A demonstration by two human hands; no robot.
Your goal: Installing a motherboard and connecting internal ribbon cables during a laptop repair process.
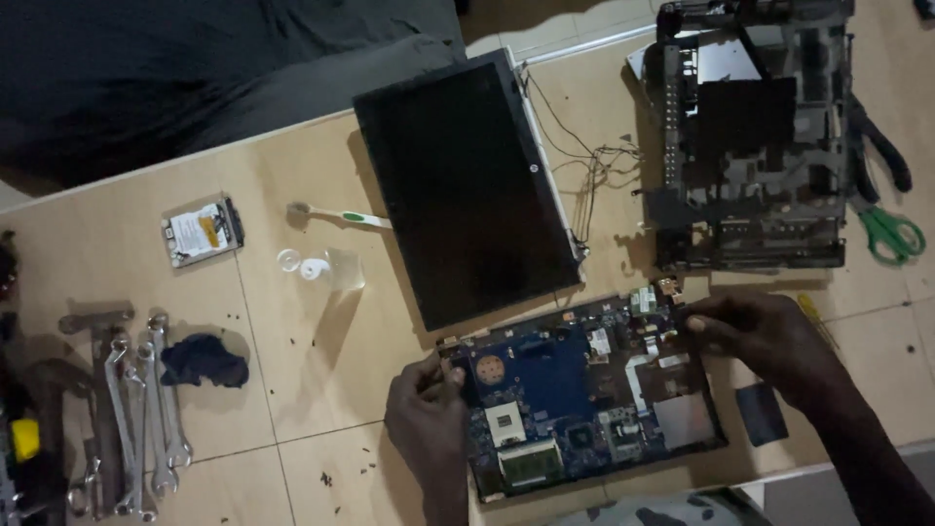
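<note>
Currently holding blue motherboard (pixel 575 390) by both ends: left hand (pixel 426 409) pinching its near-left edge, right hand (pixel 769 336) gripping far-right corner, fingers closed on it. Beyond the grip: detached screen panel (pixel 467 185), stripped black chassis (pixel 745 136). Left of the grip: hard drive (pixel 202 231), wrenches (pixel 146 419). Teardown judged well advanced; board itself still populated.

Under the left hand (pixel 427 414) and right hand (pixel 769 336) lies a blue circuit board (pixel 584 390), matt with shiny metal parts. Above the hands, the laptop screen (pixel 463 190) is glossy black. Far left of the left hand, steel wrenches (pixel 146 419) gleam on the matt wooden table (pixel 292 390).
</note>
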